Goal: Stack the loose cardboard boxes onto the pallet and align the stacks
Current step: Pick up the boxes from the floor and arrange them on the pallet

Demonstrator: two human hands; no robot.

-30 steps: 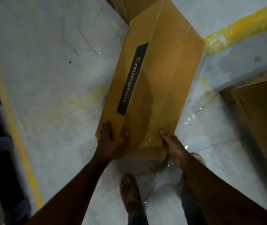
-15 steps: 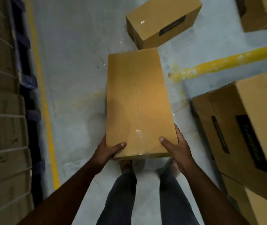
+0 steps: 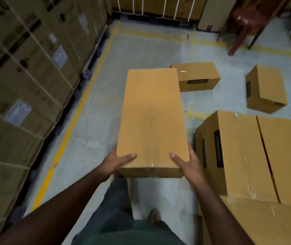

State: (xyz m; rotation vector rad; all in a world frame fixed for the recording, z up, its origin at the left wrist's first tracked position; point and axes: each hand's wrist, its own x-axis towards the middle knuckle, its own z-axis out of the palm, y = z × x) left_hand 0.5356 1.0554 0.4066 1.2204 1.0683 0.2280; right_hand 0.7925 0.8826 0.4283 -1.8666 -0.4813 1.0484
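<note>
I carry a long cardboard box [image 3: 152,117] flat in front of me, above the floor, its taped seam pointing away. My left hand [image 3: 115,162] grips its near left corner with the thumb on top. My right hand [image 3: 188,164] grips the near right corner the same way. To my right stands the stack of boxes [image 3: 250,156], several side by side with black labels; the pallet under it is hidden. Two loose boxes lie on the floor ahead: one [image 3: 196,76] just past my box, another [image 3: 265,88] further right.
Tall strapped cartons [image 3: 22,82] on dark pallets line the left side behind a yellow floor line [image 3: 74,121]. A white railing [image 3: 151,6] closes the far end. A red-brown chair [image 3: 247,23] stands at the back right. My legs and a foot [image 3: 154,216] are below.
The box came up off the floor from a tilted pose to level in both hands. My view rose, bringing the stack, loose boxes and far wall into sight.
</note>
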